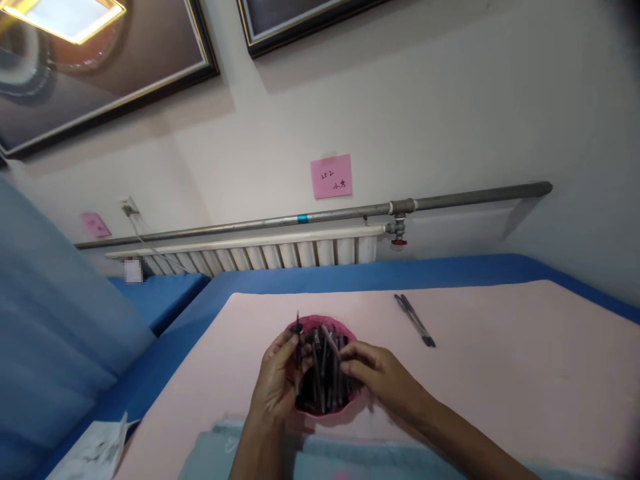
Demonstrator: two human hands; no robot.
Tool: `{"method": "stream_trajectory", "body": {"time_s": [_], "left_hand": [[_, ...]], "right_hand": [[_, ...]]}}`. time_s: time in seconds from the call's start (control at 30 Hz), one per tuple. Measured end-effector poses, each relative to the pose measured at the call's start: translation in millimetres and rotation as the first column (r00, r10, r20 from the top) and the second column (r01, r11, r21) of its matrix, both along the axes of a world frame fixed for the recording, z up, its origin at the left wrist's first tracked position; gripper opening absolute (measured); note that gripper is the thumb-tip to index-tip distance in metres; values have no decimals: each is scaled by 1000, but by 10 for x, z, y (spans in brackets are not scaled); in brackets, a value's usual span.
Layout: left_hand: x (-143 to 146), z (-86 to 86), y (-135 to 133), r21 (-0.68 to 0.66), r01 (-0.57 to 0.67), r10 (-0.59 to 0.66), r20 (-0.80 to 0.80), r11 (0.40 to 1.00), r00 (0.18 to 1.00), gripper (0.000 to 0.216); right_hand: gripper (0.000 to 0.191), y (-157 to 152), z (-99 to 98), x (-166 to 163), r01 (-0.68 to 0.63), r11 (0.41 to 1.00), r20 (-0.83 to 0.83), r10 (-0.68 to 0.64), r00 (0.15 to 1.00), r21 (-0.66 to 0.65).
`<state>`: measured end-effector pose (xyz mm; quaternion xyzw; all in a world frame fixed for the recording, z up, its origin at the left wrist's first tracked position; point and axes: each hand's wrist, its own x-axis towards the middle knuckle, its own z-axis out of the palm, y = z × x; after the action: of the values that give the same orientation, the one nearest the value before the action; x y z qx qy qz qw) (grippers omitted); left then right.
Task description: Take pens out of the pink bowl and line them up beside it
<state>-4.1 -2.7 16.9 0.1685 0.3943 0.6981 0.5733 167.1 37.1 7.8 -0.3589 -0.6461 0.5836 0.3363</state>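
A single dark pen (298, 347) is held upright by the left hand (277, 383), pinched between thumb and fingers, its tip raised above the others. The right hand (377, 377) is laid against the right side of a pink bowl (320, 363), its fingers curled and closed on the bunch of pens (325, 373) standing in it; exactly which pens are gripped cannot be told. The bowl is set between the two hands, on a pale pink surface (500, 373), close to the near edge. Just below the hands, a folded light blue cloth (280, 460) is spread along the front.

Farther out on the surface, up and to the right of the bowl and well apart from it, two more pens (415, 320) are laid side by side. A blue cover (350, 277) is seen around the pink surface. A white radiator (260, 253) and a grey pipe (320, 215) are fixed along the wall behind, with a pink note (331, 176) stuck above them. A crumpled paper (95, 450) is seen at the lower left.
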Motion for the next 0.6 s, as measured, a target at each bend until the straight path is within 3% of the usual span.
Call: {"method": "stream_trajectory", "body": {"time_s": [0.1, 0.2, 0.33, 0.6], "left_hand": [[-124, 0, 28, 35, -157, 146, 204, 987, 968, 7], [-198, -10, 49, 49, -238, 207, 348, 970, 914, 19], [-240, -31, 63, 47, -255, 209, 439, 966, 874, 23], [-177, 14, 64, 30, -255, 207, 496, 966, 843, 27]], "right_hand": [[8, -82, 11, -36, -96, 993, 130, 86, 988, 70], [11, -143, 34, -71, -186, 972, 237, 149, 960, 141], [15, -212, 51, -114, -271, 943, 331, 196, 923, 196], [15, -281, 80, -146, -299, 937, 357, 222, 907, 177]]}}
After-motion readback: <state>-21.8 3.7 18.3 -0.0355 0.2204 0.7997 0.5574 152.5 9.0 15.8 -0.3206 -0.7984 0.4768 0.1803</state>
